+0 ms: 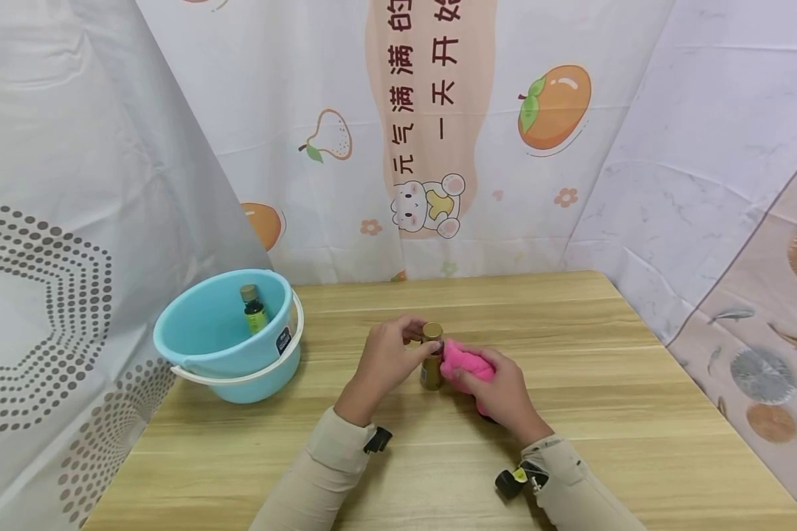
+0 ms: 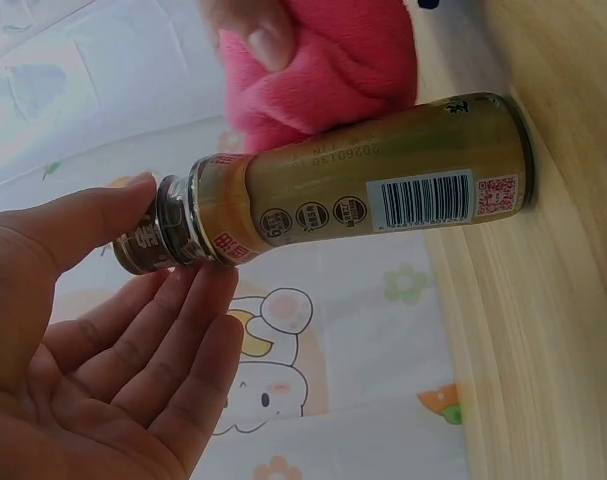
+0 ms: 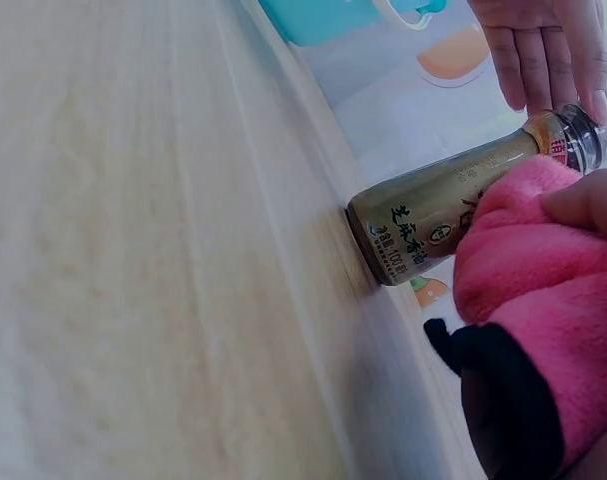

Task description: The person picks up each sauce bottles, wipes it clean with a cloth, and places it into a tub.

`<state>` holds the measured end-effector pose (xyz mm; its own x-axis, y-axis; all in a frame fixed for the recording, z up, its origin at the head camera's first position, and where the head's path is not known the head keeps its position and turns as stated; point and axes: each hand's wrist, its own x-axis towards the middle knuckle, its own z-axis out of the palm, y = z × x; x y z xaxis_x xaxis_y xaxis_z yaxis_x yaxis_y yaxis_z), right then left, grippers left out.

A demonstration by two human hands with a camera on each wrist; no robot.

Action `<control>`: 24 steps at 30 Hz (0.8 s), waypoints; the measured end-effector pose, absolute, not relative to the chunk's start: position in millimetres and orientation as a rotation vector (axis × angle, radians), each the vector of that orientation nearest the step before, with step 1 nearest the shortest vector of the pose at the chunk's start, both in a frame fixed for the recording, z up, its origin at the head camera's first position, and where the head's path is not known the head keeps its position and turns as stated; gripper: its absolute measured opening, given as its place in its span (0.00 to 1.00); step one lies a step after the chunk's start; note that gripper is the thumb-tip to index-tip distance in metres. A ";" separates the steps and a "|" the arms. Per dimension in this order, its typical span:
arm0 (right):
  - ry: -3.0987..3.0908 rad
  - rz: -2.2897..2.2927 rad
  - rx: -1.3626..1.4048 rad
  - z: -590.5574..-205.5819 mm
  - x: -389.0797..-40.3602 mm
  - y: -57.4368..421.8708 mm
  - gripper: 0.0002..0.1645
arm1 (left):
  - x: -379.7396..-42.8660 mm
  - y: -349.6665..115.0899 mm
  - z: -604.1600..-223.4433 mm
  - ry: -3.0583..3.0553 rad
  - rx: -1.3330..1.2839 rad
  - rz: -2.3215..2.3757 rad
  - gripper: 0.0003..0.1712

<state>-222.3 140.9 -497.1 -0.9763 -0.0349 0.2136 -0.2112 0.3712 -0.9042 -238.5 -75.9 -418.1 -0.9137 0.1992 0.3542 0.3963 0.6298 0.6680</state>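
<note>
A small sesame oil bottle (image 1: 432,375) with a gold cap stands upright on the wooden table, its barcode and label showing in the left wrist view. My left hand (image 1: 384,361) pinches the bottle by its neck, just under the cap, between thumb and fingers. Bunched up in my right hand (image 1: 502,392) is a fluffy pink cloth (image 1: 463,361) with a black edge (image 3: 518,400). The cloth presses on the right side of the bottle, and in the right wrist view it covers part of the label (image 3: 413,235).
To the left on the table (image 1: 637,413) stands a light blue bucket (image 1: 246,389) with a white handle (image 1: 266,374). Inside it is a dark bottle (image 1: 255,313) with a yellow-green label and a gold cap. A printed curtain (image 1: 345,221) hangs behind the table.
</note>
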 end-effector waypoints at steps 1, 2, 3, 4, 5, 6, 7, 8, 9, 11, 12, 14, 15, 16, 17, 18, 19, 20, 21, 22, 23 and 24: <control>-2.450 1.681 0.227 -496.9 -222.4 141.0 0.25 | -238.7 -76.0 -418.1 -2.610 -0.480 -1.160 0.22; -2.434 1.699 0.232 -496.7 -222.4 141.1 0.25 | -238.6 -76.3 -417.9 -2.613 -0.476 -1.159 0.22; -2.418 1.719 0.236 -496.7 -222.3 141.3 0.25 | -238.5 -76.4 -417.7 -2.616 -0.472 -1.159 0.22; -2.402 1.735 0.239 -496.7 -222.5 141.4 0.25 | -238.4 -76.6 -417.4 -2.620 -0.472 -1.159 0.22; -2.388 1.751 0.241 -496.8 -222.6 141.5 0.25 | -238.3 -76.8 -417.3 -2.623 -0.471 -1.159 0.22; -2.374 1.769 0.244 -496.8 -222.5 141.6 0.25 | -238.1 -77.0 -417.1 -2.626 -0.470 -1.161 0.22; -2.364 1.781 0.245 -496.9 -222.4 141.7 0.25 | -238.0 -77.2 -417.1 -2.629 -0.469 -1.162 0.22; -2.349 1.798 0.249 -497.0 -222.3 141.8 0.25 | -237.8 -77.5 -417.1 -2.633 -0.470 -1.164 0.21; -2.332 1.818 0.250 -497.2 -222.1 141.8 0.24 | -237.7 -77.6 -417.3 -2.637 -0.472 -1.167 0.21; -2.295 1.857 0.253 -497.7 -221.6 142.0 0.24 | -237.4 -77.9 -417.7 -2.642 -0.481 -1.188 0.21; -2.273 1.878 0.256 -498.0 -221.4 142.1 0.24 | -237.2 -78.0 -417.9 -2.643 -0.486 -1.200 0.21; -2.231 1.919 0.259 -498.2 -220.8 142.2 0.25 | -237.3 -78.1 -418.5 -2.642 -0.497 -1.223 0.21; -2.215 1.933 0.254 -497.9 -220.5 142.2 0.25 | -237.5 -78.1 -418.8 -2.639 -0.502 -1.231 0.21; -2.201 1.945 0.246 -497.8 -220.4 142.3 0.25 | -237.5 -78.2 -418.9 -2.636 -0.507 -1.239 0.21; -2.187 1.956 0.235 -497.2 -220.2 142.2 0.26 | -237.6 -78.3 -418.9 -2.633 -0.511 -1.245 0.21; -2.179 1.966 0.220 -496.4 -220.0 142.2 0.26 | -237.8 -78.4 -419.0 -2.631 -0.514 -1.246 0.21; -2.172 1.979 0.201 -495.2 -219.9 142.1 0.26 | -238.1 -78.4 -419.1 -2.630 -0.516 -1.247 0.21; -2.165 1.987 0.176 -494.1 -219.8 142.2 0.27 | -238.2 -78.5 -419.0 -2.628 -0.518 -1.247 0.21; -2.152 1.998 0.153 -492.9 -219.7 142.2 0.27 | -238.3 -78.6 -419.0 -2.627 -0.519 -1.246 0.21; -2.132 2.014 0.132 -491.7 -219.7 142.2 0.27 | -238.4 -78.6 -418.9 -2.626 -0.520 -1.248 0.21; -2.110 2.028 0.115 -490.4 -219.7 142.1 0.26 | -238.8 -78.5 -418.9 -2.626 -0.521 -1.249 0.21; -2.088 2.049 0.100 -489.6 -219.8 142.2 0.26 | -239.0 -78.4 -419.0 -2.627 -0.520 -1.248 0.20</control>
<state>-219.8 142.2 -489.6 -0.9747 0.1011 0.1994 -0.1975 0.0290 -0.9799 -239.0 -78.4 -419.0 -0.9213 0.2315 0.3125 0.3885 0.5851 0.7118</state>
